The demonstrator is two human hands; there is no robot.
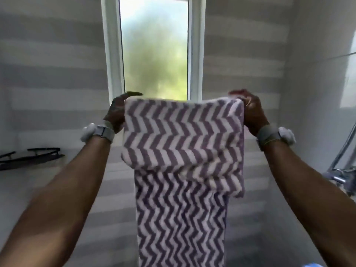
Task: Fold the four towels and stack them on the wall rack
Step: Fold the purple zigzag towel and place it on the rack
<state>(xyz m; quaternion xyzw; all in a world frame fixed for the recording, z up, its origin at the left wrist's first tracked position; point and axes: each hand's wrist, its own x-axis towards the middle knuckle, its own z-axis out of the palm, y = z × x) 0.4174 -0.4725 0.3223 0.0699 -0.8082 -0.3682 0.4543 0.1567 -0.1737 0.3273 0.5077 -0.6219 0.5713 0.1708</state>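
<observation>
A purple and white zigzag towel (181,143) hangs in the air in front of me, folded over at the top so a shorter front layer lies over a longer part that drops out of view below. My left hand (117,110) grips its upper left corner. My right hand (250,110) pinches the upper right corner. Both arms reach forward at about chest height. A black wall rack (30,157) sits low on the left wall, with nothing visible on it. No other towels are in view.
A tall frosted window (154,49) stands straight ahead behind the towel. Grey striped tiles cover the walls. A chrome shower fitting and hose (341,170) project from the right wall. A blue object (312,264) peeks in at the bottom edge.
</observation>
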